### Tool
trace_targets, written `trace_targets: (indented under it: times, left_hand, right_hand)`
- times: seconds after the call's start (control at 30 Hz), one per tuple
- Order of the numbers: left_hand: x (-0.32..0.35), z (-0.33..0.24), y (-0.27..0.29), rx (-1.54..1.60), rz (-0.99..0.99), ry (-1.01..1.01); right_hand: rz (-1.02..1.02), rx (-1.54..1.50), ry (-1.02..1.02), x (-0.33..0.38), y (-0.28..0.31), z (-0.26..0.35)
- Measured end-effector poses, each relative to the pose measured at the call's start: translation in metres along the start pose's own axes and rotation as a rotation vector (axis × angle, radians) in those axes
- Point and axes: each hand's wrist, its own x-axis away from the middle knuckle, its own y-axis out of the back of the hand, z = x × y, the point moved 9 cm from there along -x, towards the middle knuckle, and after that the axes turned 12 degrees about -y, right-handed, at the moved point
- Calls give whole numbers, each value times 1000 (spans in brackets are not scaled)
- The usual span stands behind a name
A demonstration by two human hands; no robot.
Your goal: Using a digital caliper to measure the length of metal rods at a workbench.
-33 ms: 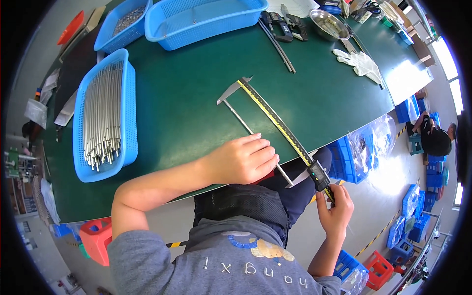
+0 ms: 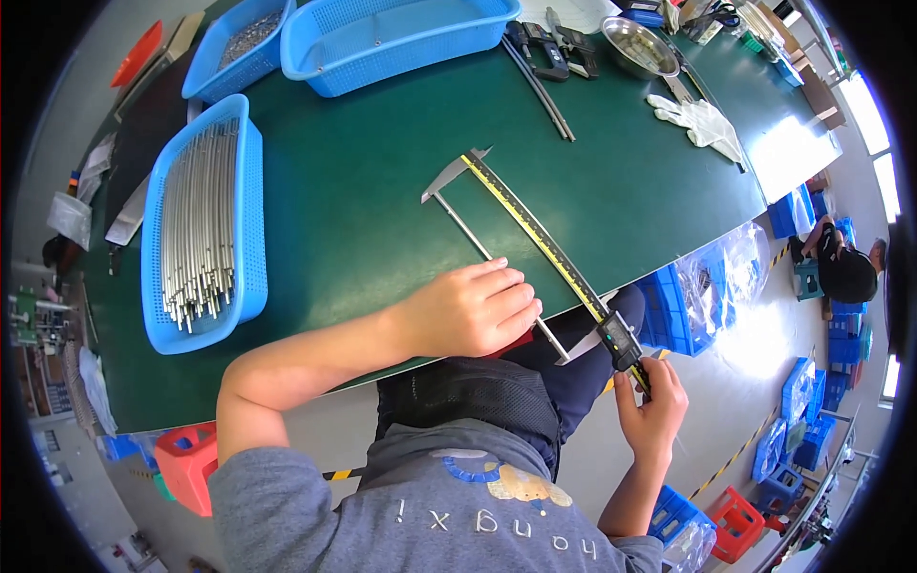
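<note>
My left hand [image 2: 478,307] is closed around a thin metal rod [image 2: 463,226] near the front edge of the green table. The rod lies lengthwise between the jaws of a long digital caliper [image 2: 537,232]: its far end meets the fixed jaw, its near end the sliding jaw. My right hand [image 2: 652,401] pinches the caliper's near end by its display, out past the table edge. To the left, a blue basket [image 2: 250,220] holds many similar metal rods [image 2: 199,220].
Farther back stand a large blue basket [image 2: 401,59] and one with small metal parts [image 2: 250,40]. Two rods [image 2: 540,93], micrometers [image 2: 549,53], a metal bowl [image 2: 640,46] and a white glove [image 2: 697,122] lie at the back right. Blue crates [image 2: 673,310] stand beyond the table's right edge.
</note>
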Motion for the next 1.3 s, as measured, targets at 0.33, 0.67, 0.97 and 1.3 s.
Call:
trace_targets:
  times: [0.33,0.67,0.97,1.3]
  left_hand:
    - [0,1,-1,31,28,26]
    - [0,7,-1,103,74,58]
    - [-2,19,3,136,65,145]
    - [-3,19,4,129,87,104]
  right_hand:
    - [-4,2,10,1,2,1]
    - [-13,45,-10,4,3,-2]
    - [20,-15,80,1,3,7]
    - [-26,66,87,7,-2,-2]
